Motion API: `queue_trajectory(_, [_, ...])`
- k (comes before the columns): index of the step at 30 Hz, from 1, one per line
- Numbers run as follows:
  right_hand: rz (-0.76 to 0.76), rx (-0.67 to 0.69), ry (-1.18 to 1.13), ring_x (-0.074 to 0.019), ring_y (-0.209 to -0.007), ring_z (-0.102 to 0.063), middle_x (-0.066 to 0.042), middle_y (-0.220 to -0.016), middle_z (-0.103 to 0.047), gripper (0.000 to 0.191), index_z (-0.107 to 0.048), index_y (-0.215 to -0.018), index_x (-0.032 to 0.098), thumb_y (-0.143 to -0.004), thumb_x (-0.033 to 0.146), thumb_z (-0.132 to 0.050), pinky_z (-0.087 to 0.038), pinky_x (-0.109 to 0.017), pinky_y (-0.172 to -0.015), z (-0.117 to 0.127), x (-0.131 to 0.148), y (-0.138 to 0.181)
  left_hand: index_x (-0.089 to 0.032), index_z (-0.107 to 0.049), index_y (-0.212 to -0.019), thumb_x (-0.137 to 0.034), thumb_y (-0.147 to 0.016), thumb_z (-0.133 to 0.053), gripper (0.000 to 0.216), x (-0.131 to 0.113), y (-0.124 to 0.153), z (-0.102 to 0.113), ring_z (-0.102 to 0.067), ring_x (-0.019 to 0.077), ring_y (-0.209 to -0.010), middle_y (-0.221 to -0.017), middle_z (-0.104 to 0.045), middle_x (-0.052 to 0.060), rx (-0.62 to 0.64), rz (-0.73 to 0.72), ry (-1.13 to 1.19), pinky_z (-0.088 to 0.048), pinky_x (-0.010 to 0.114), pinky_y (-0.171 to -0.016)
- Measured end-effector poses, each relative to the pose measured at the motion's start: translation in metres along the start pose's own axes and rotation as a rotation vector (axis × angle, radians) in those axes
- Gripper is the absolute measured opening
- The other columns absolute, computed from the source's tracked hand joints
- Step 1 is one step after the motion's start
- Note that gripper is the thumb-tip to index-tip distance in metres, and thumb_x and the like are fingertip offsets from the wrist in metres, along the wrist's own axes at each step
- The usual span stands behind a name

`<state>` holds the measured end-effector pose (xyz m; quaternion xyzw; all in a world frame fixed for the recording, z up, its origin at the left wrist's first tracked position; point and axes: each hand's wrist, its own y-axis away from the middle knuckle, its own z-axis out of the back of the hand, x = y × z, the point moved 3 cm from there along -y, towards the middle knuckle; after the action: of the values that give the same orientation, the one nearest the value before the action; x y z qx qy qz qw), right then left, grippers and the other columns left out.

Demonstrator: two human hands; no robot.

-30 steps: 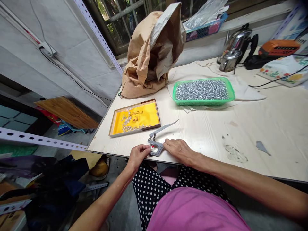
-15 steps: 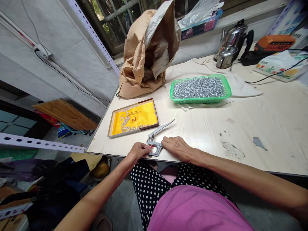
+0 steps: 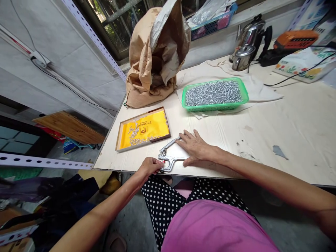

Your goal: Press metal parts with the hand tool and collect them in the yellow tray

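Note:
Grey metal hand-press pliers (image 3: 170, 162), with a spring and a small red part at the jaw, lie near the table's front edge. My left hand (image 3: 150, 167) is closed in a pinch at the jaw; what sits between its fingertips is too small to make out. Over the handle ends, my right hand (image 3: 195, 148) is spread, its fingers at the raised upper handle and its thumb by the lower one. Just beyond the pliers is a shallow box (image 3: 119, 141) with a yellow lining (image 3: 154, 124), where several small silvery metal pieces (image 3: 134, 133) lie.
A green basket (image 3: 187, 107) full of small silvery metal pieces stands on a white cloth (image 3: 265, 93). Behind the shallow box is a large open brown paper sack (image 3: 141, 70). A steel kettle (image 3: 252, 33), a small pot (image 3: 243, 57) and an orange device (image 3: 296, 39) are at the back right.
My right hand has gone from the lower handle to spread fingers across both handles. My left hand stays at the jaw. The view has shifted slightly.

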<state>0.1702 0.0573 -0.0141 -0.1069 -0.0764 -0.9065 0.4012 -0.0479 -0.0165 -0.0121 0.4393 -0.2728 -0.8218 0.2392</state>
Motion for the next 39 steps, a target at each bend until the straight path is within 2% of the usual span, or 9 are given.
queue_trajectory(5, [0.003,-0.050,-0.014,-0.0400,-0.119,-0.043,-0.021,-0.129,-0.052,0.098,-0.042,-0.139,0.012,-0.061,0.062,-0.075,-0.016,-0.069,-0.102,0.004,0.000,-0.001,-0.012,-0.065,-0.062,-0.041,-0.056,-0.077,0.032,-0.002,0.002,0.000,-0.044,0.0079,-0.046,-0.047,-0.053,-0.003,-0.003,-0.024,-0.001,-0.032,0.020,-0.047])
queue_trajectory(11, [-0.022,-0.057,-0.018,-0.0377,-0.114,-0.045,-0.020,-0.124,-0.056,0.089,-0.044,-0.138,0.011,-0.067,0.054,-0.075,-0.022,-0.064,-0.102,0.009,0.006,0.004,-0.012,-0.065,-0.063,-0.047,-0.053,-0.078,0.038,-0.002,0.002,0.001,-0.044,0.0083,-0.047,-0.049,-0.054,-0.003,0.001,-0.020,-0.005,-0.031,0.021,-0.048])
queue_trajectory(15, [-0.022,-0.059,-0.022,-0.0350,-0.112,-0.047,-0.018,-0.122,-0.057,0.077,-0.047,-0.135,0.013,-0.072,0.047,-0.075,-0.025,-0.059,-0.102,0.012,0.010,0.008,-0.013,-0.064,-0.064,-0.044,-0.067,-0.071,0.032,0.000,0.005,0.000,-0.046,0.0108,-0.049,-0.052,-0.054,-0.001,-0.027,-0.028,-0.128,-0.034,0.023,-0.051])
queue_trajectory(17, [-0.024,-0.069,-0.026,-0.0340,-0.112,-0.048,-0.017,-0.121,-0.058,0.073,-0.048,-0.134,0.013,-0.074,0.044,-0.075,-0.026,-0.057,-0.102,0.012,0.011,0.009,-0.013,-0.063,-0.066,-0.038,-0.078,-0.064,0.028,-0.004,0.011,-0.002,-0.052,0.0145,-0.057,-0.059,-0.057,0.001,-0.137,-0.139,-0.314,-0.040,0.026,-0.057])
queue_trajectory(21, [-0.006,-0.105,-0.028,-0.0320,-0.111,-0.049,-0.016,-0.118,-0.060,0.069,-0.046,-0.135,0.015,-0.077,0.040,-0.073,-0.027,-0.054,-0.101,0.009,0.014,0.009,-0.015,-0.064,-0.095,-0.030,-0.086,-0.060,0.018,-0.031,0.024,-0.019,-0.057,0.0233,-0.094,-0.096,-0.063,0.009,-0.401,-0.619,-0.645,-0.046,0.034,-0.083])
queue_trajectory(25, [0.027,-0.126,-0.045,-0.0306,-0.106,-0.050,-0.015,-0.113,-0.061,0.074,-0.043,-0.136,0.011,-0.076,0.042,-0.073,-0.036,-0.046,-0.093,0.004,0.012,0.010,-0.016,-0.051,-0.128,-0.034,-0.087,-0.063,0.046,-0.058,0.012,-0.039,-0.047,0.0277,-0.118,-0.130,-0.054,0.013,-0.243,-0.914,-0.854,-0.041,0.041,-0.099])
queue_trajectory(30, [-0.002,-0.115,-0.084,-0.0300,-0.106,-0.049,-0.017,-0.120,-0.055,0.087,-0.044,-0.135,0.010,-0.064,0.045,-0.081,-0.042,-0.041,-0.087,-0.002,-0.004,0.017,-0.014,-0.043,-0.135,-0.037,-0.085,-0.066,0.060,-0.070,-0.010,-0.039,-0.048,0.0301,-0.121,-0.133,-0.052,0.016,-0.022,-0.978,-0.999,-0.041,0.045,-0.100])
queue_trajectory(35, [-0.019,-0.095,-0.091,-0.0262,-0.096,-0.050,-0.013,-0.103,-0.058,0.046,-0.061,-0.104,0.012,-0.071,0.039,-0.078,-0.043,-0.037,-0.080,0.008,-0.006,0.027,-0.013,-0.046,-0.132,-0.036,-0.084,-0.067,0.057,-0.081,-0.006,-0.042,-0.051,0.0285,-0.110,-0.122,-0.057,0.014,-0.040,-0.943,-1.109,-0.044,0.043,-0.096])
queue_trajectory(39, [0.010,-0.140,-0.103,-0.0232,-0.092,-0.051,-0.012,-0.099,-0.059,0.024,-0.062,-0.095,0.013,-0.081,0.031,-0.069,-0.042,-0.035,-0.080,0.013,-0.002,0.030,-0.015,-0.058,-0.115,-0.031,-0.088,-0.062,0.031,-0.090,-0.006,-0.052,-0.051,0.0250,-0.103,-0.109,-0.060,0.010,-0.011,-0.998,-1.066,-0.045,0.038,-0.090])
